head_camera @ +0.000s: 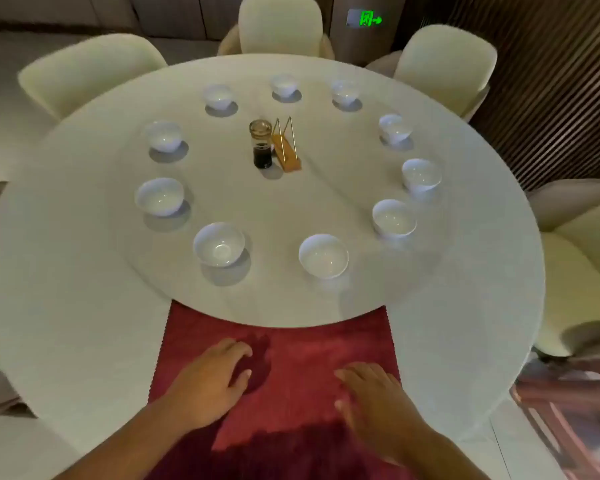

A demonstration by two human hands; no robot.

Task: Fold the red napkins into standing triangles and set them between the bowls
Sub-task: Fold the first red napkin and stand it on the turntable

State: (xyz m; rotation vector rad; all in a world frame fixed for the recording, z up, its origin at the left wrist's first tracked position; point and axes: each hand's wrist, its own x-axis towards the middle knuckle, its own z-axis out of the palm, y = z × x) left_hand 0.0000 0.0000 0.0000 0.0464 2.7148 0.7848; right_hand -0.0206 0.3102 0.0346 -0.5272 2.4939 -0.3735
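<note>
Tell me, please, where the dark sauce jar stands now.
In the head view, the sauce jar stands near the middle of the table, left of the wooden holder, inside the ring of white bowls.

The room is dim and warm, lit from overhead. Each of the bowls [163,135] throws a soft shadow towards the near side. The left hand [208,379] casts a dark patch on the red napkin [309,358]. The right hand [378,400] and the near right corner look blurred. A green exit sign [366,19] glows at the far side. The wide lens bends the surface [66,306] rim and the chairs [90,71].
</note>
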